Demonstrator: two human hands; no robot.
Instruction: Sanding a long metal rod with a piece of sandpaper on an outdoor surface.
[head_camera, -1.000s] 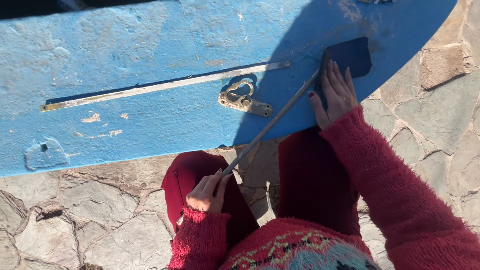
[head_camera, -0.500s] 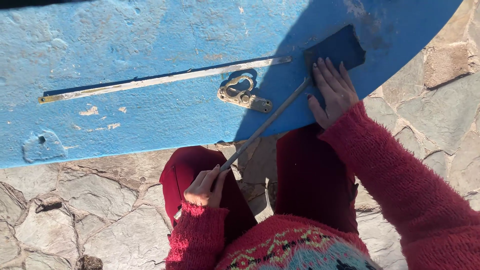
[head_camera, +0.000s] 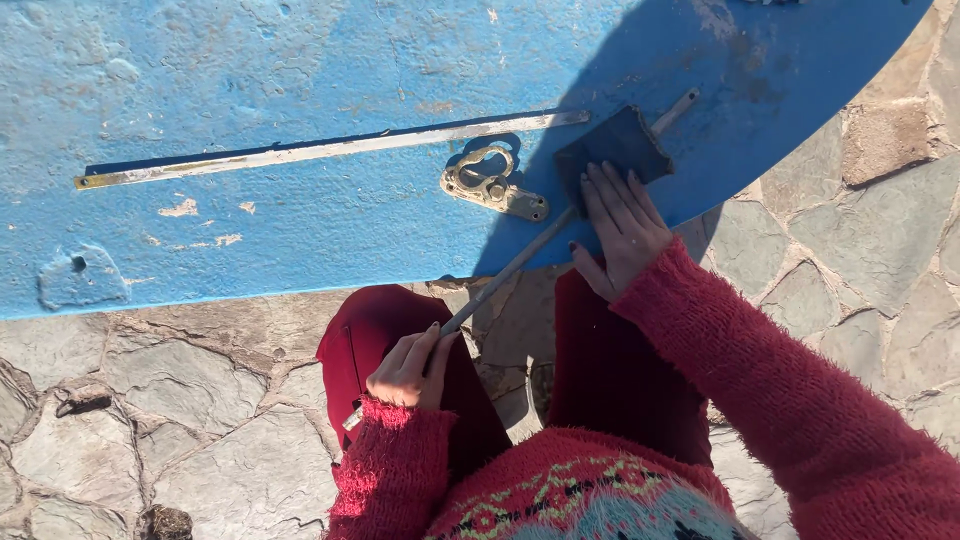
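The left hand (head_camera: 405, 368) is curled tight around the lower end of a thin metal rod (head_camera: 505, 275), which slants up past the fingertips of the right hand (head_camera: 622, 228); those fingers lie flat and spread on a dark sanding pad (head_camera: 612, 150), pressing it against the blue painted surface (head_camera: 300, 90). A metal hasp (head_camera: 492, 184) sits just left of them.

Left hand (head_camera: 405, 368) low near the body, fingers curled shut in a fist-like grip, wrist bent inward, red fuzzy sleeve reaching to the wrist. Right hand (head_camera: 622, 228) stretched forward and higher, palm down, fingers (head_camera: 610, 195) extended and slightly spread, pressing flat. Right forearm angled diagonally from lower right, also sleeved in red.
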